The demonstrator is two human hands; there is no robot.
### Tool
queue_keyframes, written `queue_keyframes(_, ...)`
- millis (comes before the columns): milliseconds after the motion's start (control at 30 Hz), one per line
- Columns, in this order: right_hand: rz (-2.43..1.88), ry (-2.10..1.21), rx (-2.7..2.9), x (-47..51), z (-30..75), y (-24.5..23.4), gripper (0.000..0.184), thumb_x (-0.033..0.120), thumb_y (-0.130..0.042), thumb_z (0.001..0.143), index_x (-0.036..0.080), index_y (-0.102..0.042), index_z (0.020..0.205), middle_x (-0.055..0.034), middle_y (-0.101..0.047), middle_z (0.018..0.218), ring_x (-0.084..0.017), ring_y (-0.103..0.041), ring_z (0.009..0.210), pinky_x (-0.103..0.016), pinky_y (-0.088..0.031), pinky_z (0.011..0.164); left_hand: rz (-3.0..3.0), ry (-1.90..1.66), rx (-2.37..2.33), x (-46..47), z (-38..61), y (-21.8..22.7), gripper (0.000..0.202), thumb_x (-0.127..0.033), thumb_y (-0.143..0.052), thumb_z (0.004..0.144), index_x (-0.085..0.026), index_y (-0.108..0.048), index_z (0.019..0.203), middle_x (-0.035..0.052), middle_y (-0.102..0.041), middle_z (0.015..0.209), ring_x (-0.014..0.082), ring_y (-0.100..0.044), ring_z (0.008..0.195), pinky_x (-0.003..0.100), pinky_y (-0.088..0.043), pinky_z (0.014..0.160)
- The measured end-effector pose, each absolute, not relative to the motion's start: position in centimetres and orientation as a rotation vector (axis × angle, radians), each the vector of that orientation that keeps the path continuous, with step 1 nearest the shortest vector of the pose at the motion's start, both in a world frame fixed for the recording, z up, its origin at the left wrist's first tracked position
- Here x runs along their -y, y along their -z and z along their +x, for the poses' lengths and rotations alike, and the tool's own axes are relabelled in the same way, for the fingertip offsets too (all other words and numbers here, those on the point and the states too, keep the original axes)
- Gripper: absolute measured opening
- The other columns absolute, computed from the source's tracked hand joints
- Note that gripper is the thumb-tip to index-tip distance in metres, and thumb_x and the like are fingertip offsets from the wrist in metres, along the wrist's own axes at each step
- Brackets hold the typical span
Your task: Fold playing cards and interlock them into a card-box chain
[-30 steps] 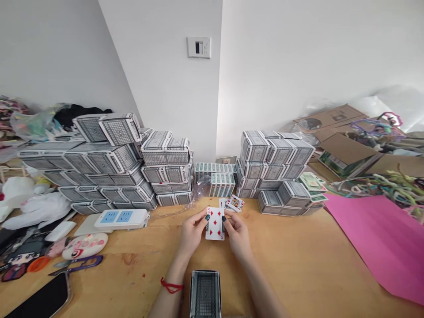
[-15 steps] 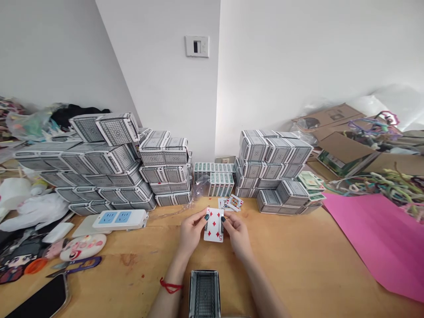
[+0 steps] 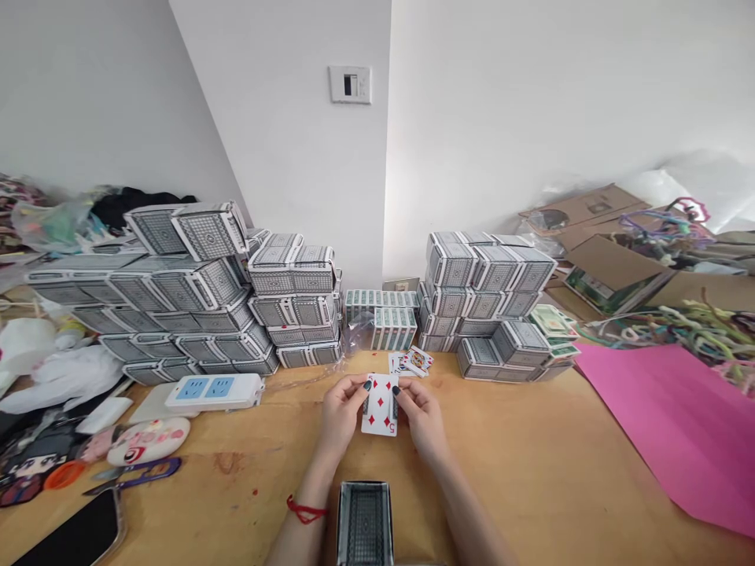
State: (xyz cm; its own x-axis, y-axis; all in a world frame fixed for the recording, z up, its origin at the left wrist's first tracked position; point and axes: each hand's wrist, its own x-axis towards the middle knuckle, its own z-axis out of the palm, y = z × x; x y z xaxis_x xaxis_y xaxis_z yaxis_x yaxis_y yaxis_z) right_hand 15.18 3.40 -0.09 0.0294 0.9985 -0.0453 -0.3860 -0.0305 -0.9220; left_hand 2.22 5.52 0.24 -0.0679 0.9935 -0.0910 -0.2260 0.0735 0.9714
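Both hands hold a deck of playing cards (image 3: 381, 406) over the wooden table (image 3: 531, 472), its top card a five of diamonds facing up. My left hand (image 3: 340, 414) grips the deck's left edge, fingers curled round it. My right hand (image 3: 420, 417) pinches the right edge, thumb on top. A few loose face-up cards (image 3: 411, 362) lie just beyond the deck. An open grey patterned card box (image 3: 365, 522) stands at the table's near edge between my forearms.
Stacks of grey card boxes rise at the left (image 3: 194, 291) and right (image 3: 489, 291), with green packs (image 3: 389, 314) between. A white power strip (image 3: 213, 388), scissors (image 3: 138, 472) and a phone (image 3: 76, 534) lie left. Pink paper (image 3: 672, 424) and cardboard boxes (image 3: 619, 259) fill the right.
The deck has slid slightly toward me and tilted down a little in both hands; my thumbs have shifted along its top edge.
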Motion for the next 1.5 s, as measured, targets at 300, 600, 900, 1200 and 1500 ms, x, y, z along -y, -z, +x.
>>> queue_keyframes(300,-0.996,-1.304,0.839,-3.1,15.0,0.7,0.022,0.035,-0.057,0.073,0.018,-0.063,0.086,0.0033,-0.054,0.056,-0.012,-0.050,0.055,-0.022,-0.038,0.053,0.836,-1.288,-1.077,-5.4,2.4,-0.1,0.021,-0.023,-0.068,0.054,-0.015,-0.067,0.074,0.0055,-0.070,0.080,0.0165,-0.062,0.067,0.026,-0.046,0.061)
queue_keyframes(600,-0.984,-1.342,0.824,-3.2,15.0,0.3,0.026,0.034,-0.058,0.072,0.019,-0.064,0.092,0.0010,-0.060,0.069,-0.013,-0.049,0.058,-0.023,-0.037,0.053,0.841,-1.268,-1.083,-5.6,2.3,-0.1,0.029,-0.025,-0.070,0.054,-0.014,-0.070,0.081,0.0097,-0.068,0.096,0.0233,-0.063,0.082,0.032,-0.048,0.068)
queue_keyframes(900,-1.027,-1.286,0.749,-3.1,14.8,0.8,0.020,0.030,-0.057,0.070,0.018,-0.064,0.084,0.0018,-0.058,0.066,-0.011,-0.045,0.053,-0.022,-0.036,0.051,0.891,-1.327,-1.096,-5.1,3.2,-0.5,0.015,-0.020,-0.063,0.058,-0.015,-0.066,0.072,0.0040,-0.069,0.075,0.0151,-0.061,0.066,0.024,-0.045,0.058)
queue_keyframes(1200,-1.006,-1.297,0.705,-3.4,14.4,1.6,0.012,0.030,-0.055,0.068,0.021,-0.056,0.076,0.0050,-0.052,0.060,-0.010,-0.042,0.049,-0.021,-0.035,0.047,0.928,-1.291,-1.088,-5.1,3.4,-0.4,0.009,-0.021,-0.060,0.060,-0.016,-0.060,0.068,-0.0023,-0.061,0.063,0.0090,-0.051,0.051,0.019,-0.040,0.051)
queue_keyframes(1500,-0.940,-1.353,0.594,-3.2,14.0,1.0,0.009,0.028,-0.057,0.064,0.021,-0.054,0.069,0.0044,-0.052,0.060,-0.011,-0.043,0.050,-0.022,-0.035,0.049,1.012,-1.190,-1.100,-5.0,3.6,-0.6,0.016,-0.022,-0.049,0.063,-0.016,-0.061,0.072,-0.0031,-0.057,0.060,0.0086,-0.044,0.047,0.018,-0.034,0.046)
